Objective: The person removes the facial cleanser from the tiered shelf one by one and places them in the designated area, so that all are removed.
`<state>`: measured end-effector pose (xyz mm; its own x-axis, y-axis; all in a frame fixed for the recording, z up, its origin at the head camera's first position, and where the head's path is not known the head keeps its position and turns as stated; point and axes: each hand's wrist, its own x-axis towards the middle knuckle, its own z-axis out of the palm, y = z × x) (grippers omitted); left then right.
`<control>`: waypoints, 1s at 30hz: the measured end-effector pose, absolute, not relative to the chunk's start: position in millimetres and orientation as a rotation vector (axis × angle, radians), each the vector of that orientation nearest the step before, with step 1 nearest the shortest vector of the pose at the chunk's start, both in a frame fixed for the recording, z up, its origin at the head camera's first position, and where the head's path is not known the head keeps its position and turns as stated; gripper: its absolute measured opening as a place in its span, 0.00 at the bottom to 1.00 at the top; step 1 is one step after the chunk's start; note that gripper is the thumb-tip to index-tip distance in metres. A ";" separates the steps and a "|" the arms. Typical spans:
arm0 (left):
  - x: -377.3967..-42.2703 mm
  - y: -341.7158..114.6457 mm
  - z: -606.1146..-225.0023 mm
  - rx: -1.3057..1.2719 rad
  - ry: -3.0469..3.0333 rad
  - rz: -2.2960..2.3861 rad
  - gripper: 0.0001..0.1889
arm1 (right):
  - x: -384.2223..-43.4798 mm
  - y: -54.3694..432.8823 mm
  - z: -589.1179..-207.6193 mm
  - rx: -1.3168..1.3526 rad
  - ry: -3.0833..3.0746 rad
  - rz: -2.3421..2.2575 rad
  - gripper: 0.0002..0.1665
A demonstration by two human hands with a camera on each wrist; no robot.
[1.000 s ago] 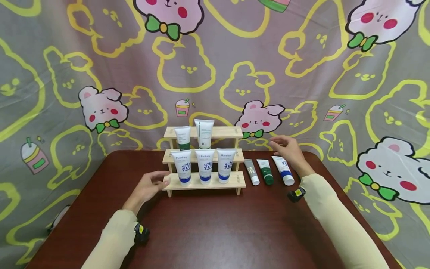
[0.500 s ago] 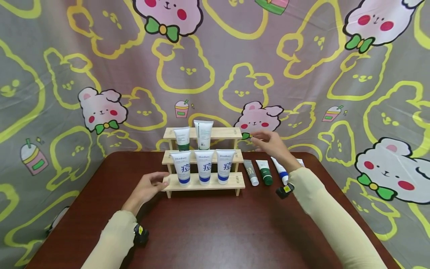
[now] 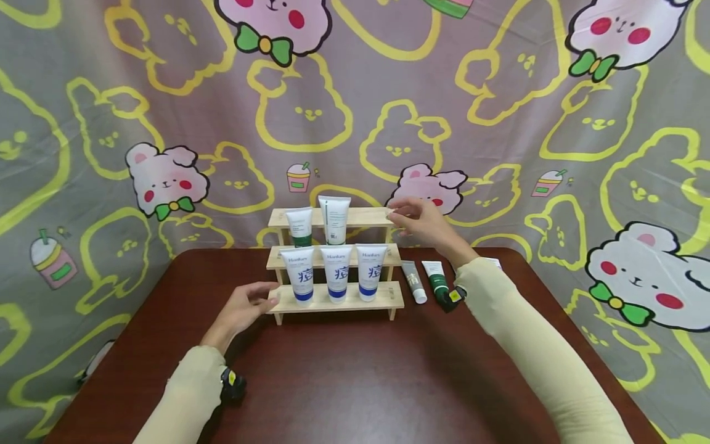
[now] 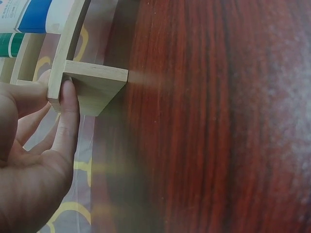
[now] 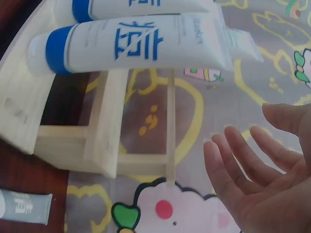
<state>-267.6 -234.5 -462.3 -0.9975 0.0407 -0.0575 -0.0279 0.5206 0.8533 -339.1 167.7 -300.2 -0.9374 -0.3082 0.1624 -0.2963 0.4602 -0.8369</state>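
Observation:
A three-tier wooden display stand [image 3: 392, 296] stands on the table. My left hand [image 3: 241, 308] pinches the left end of its lowest shelf [image 4: 60, 65] between thumb and fingers. At the right end of the top shelf [image 3: 366, 216] hovers my right hand [image 3: 424, 227], fingers loosely bent around nothing in the right wrist view. Along the lowest shelf, three white tubes with blue caps stand cap down: left tube [image 3: 298, 274], middle tube [image 3: 336, 273], right tube [image 3: 370, 271]. Behind them, on the middle shelf, are a short white-and-green tube [image 3: 300, 225] and a taller white tube [image 3: 335, 219].
Right of the stand, a grey tube [image 3: 413, 280] and a green-and-white tube [image 3: 434, 274] lie flat. Another white tube [image 3: 493, 263] there is mostly hidden by the right forearm. A patterned curtain [image 3: 310, 117] hangs behind the dark red table [image 3: 327, 376].
My right hand has moved left, from above the lying tubes to the right end of the top shelf. The left hand keeps its hold on the stand.

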 end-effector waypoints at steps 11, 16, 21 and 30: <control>-266.1 -235.6 -461.7 -0.010 2.677 1.487 0.24 | -334.8 134.5 -294.6 -0.660 2.563 -1.591 0.26; -266.8 -235.6 -462.0 0.014 2.680 1.504 0.24 | -336.6 120.3 -295.6 -0.652 2.544 -1.588 0.27; -266.3 -236.1 -461.9 0.010 2.679 1.499 0.24 | -338.4 106.9 -295.4 -0.657 2.534 -1.563 0.26; -266.3 -235.9 -461.8 0.010 2.681 1.498 0.24 | -344.0 92.2 -294.1 -0.610 2.531 -1.486 0.29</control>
<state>-266.3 -235.9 -461.8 -0.9975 0.0397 -0.0580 -0.0286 0.5246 0.8509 -344.0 92.2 -294.1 -0.9072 -0.4130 0.0800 -0.2711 0.4285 -0.8619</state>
